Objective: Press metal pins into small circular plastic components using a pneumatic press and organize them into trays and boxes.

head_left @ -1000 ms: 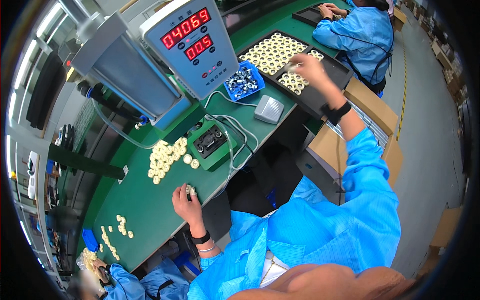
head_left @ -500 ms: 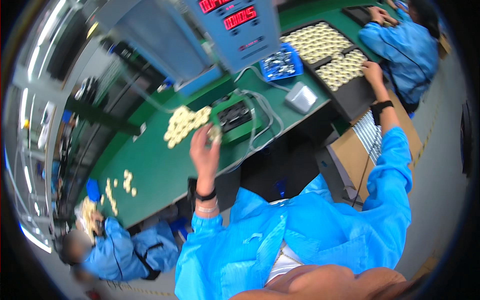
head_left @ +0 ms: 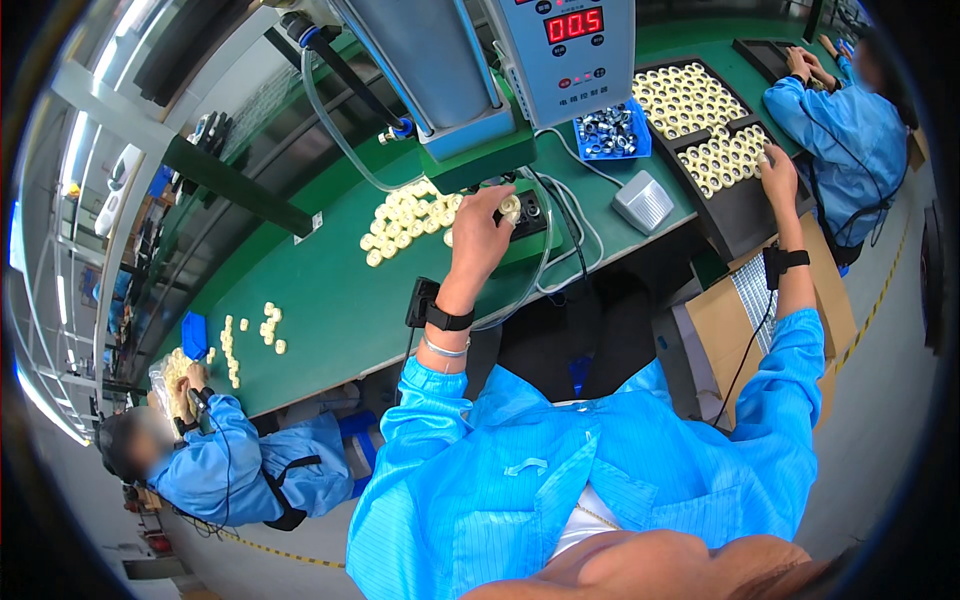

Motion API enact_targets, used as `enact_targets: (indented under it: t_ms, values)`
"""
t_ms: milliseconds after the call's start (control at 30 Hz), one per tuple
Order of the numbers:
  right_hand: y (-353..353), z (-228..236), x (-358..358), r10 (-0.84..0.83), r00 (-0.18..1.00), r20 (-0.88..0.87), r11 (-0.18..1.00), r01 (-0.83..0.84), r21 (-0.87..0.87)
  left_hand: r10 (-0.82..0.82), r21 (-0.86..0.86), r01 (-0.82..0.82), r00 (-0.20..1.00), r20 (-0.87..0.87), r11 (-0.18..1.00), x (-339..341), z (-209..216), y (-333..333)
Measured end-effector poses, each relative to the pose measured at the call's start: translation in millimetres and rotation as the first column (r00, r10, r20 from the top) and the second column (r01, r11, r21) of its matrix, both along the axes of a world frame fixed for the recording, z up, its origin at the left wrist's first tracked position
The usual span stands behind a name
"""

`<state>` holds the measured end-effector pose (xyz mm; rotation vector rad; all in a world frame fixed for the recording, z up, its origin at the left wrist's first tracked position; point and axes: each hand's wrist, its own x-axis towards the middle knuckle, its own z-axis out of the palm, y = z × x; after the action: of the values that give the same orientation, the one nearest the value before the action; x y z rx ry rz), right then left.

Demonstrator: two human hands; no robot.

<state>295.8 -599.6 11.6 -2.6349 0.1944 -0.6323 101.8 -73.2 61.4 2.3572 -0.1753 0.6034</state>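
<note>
My left hand (head_left: 480, 240) pinches a cream round part with a metal-looking centre (head_left: 510, 205). It is held over the dark fixture (head_left: 528, 215) on the green base of a blue bench press (head_left: 470, 140). Beside that hand, a cluster of similar cream round parts (head_left: 405, 220) lies on the table. Away to the right, the fingers of my right hand (head_left: 780, 182) are closed at the end of a row of cream round parts (head_left: 715, 162) in a black tray (head_left: 735, 212). Its fingertips are on one part there, partly covering it.
A blue bin of metal pieces (head_left: 612, 132) and a grey foot-pedal-like box (head_left: 643, 203) stand between press and tray. Loose cables (head_left: 572, 225) cross the table edge. Co-workers in blue sit at left (head_left: 225, 460) and right (head_left: 840, 135). An open carton (head_left: 730, 320) sits below the tray.
My left hand has moved right from beside the cluster to the press fixture, carrying the cream part. My right hand stays at the tray. The whole view has shifted.
</note>
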Motion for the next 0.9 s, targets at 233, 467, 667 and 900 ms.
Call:
enact_targets:
  t_ms: [233, 467, 667, 900]
  values:
    - [132, 63, -49, 0.378, 0.88, 0.288, 0.878, -0.44, 0.191, -0.05, 0.055, 0.052, 0.998, -0.04, 0.997, -5, 13, 3]
    - [234, 76, -55, 0.744, 0.668, 0.002, 0.666, -0.742, 0.069, -0.087, 0.123, 0.087, 0.996, -0.011, 0.989, -3, 12, 5]
    - [209, 63, -84, 0.714, 0.644, -0.274, 0.591, -0.765, -0.256, -0.115, 0.147, 0.108, 0.993, 0.038, 0.983, -3, 11, 2]
    - [163, 26, -136, 0.58, 0.815, -0.011, 0.688, -0.497, -0.528, -0.19, 0.169, 0.174, 0.978, 0.083, 0.97, -11, 16, 9]
